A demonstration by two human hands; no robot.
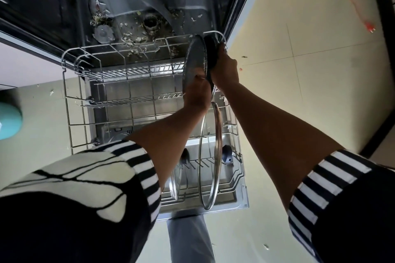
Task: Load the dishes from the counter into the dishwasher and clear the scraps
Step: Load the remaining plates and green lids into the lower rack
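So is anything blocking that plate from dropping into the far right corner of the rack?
Nothing visible. Both hands, left and right, hold the plate on edge there; the big lid stands nearer.

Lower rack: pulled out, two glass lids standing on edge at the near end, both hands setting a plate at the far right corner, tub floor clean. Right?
Not quite. In the head view the tub floor is littered with food scraps, not clean. The rest holds: lower rack out, two glass lids on edge, left hand and right hand on the plate.

A round grey plate (193, 60) and a dark dish (210, 53) behind it are standing on edge at the far right corner of the pulled-out lower rack (77, 100), with two glass lids (210, 156) sitting upright nearer.
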